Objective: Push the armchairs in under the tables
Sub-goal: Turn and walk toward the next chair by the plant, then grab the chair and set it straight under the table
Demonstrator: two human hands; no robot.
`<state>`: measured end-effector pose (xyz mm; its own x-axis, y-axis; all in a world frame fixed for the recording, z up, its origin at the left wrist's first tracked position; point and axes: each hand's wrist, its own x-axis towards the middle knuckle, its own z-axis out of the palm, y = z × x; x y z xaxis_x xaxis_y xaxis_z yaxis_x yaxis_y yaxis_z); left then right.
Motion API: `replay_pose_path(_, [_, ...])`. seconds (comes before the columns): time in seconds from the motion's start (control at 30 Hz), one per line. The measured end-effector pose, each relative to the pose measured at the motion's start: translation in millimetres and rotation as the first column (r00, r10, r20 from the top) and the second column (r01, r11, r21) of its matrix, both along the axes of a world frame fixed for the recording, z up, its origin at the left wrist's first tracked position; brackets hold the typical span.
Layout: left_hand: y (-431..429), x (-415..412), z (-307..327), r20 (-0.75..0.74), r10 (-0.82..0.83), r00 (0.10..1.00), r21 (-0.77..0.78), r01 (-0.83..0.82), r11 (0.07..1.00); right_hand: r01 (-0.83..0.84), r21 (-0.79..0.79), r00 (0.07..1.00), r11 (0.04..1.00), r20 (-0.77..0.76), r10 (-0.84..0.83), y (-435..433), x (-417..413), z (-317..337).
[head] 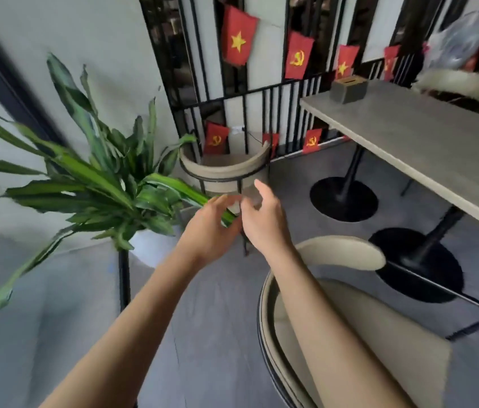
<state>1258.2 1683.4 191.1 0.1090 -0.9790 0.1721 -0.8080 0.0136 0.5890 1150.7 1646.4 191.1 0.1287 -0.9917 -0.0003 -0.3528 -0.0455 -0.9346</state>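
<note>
Armchairs: far one [226, 172] opens toward the railing; both hands, left [209, 228] and right [264, 222], spread, empty.

The whole view is smeared by motion. The left hand [209, 228] and right hand [264, 222] are blurred, fingers loosely spread, and whether either touches anything cannot be told. Just beyond them, the far armchair [226, 169] has its seat and legs hidden behind the hands and the plant [100, 184]. Under the right forearm, the near armchair [379, 334] runs off the bottom edge. Right of the hands, the table [426, 136] is cut by the frame's edge.
</note>
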Motion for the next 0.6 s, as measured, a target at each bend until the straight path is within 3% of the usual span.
replay_pose_path(0.17, [-86.6, -11.7, 7.0, 0.001, -0.288, 0.958, -0.030, 0.288, 0.957, 0.241, 0.022, 0.970, 0.970, -0.016, -0.241, -45.7, -10.0, 0.6])
replay_pose_path(0.33, [-151.0, -49.7, -13.3, -0.096, -0.570, 0.816, 0.002, 0.573, 0.820, 0.540, 0.014, 0.841, 0.841, -0.057, -0.539, -73.9, -39.9, -14.8])
replay_pose_path(0.47, [-183.8, -74.5, -41.1, -0.139, -0.776, 0.615, 0.066, 0.788, 0.612, 0.730, 0.034, 0.680, 0.683, -0.133, -0.721, -75.0, -53.9, -44.5])
replay_pose_path(0.6, [-203.2, -82.5, -73.2, -0.125, -0.913, 0.389, 0.246, 0.903, 0.351, 0.872, 0.096, 0.488, 0.480, -0.232, -0.841, -67.4, -51.0, -81.8])
